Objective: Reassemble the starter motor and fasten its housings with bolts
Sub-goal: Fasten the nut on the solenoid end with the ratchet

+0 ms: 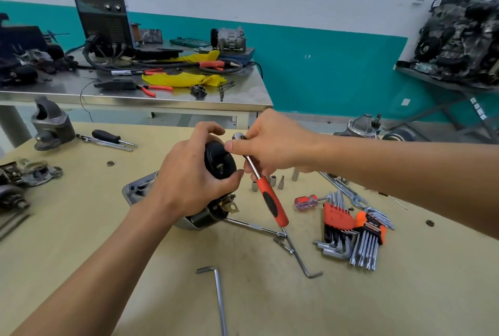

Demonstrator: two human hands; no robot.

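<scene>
The starter motor (219, 163), a black cylinder with a grey nose housing (136, 187), stands tilted on the wooden table (81, 227) at the centre. My left hand (189, 173) grips the black end cap from the left, fingers curled over its top. My right hand (270, 144) holds a ratchet wrench (266, 190) with an orange-and-black handle near its chrome head, which sits at the upper right rim of the cap. The handle slants down to the right. A bolt end shows on the cap's face.
Hex key sets (351, 230) in orange holders, loose sockets (272, 180), a small screwdriver (306, 202) and spanners lie to the right. Loose hex keys (220, 298) lie in front. Another housing (52, 126) and motor parts (24, 173) sit at the left. A steel bench (135, 92) stands behind.
</scene>
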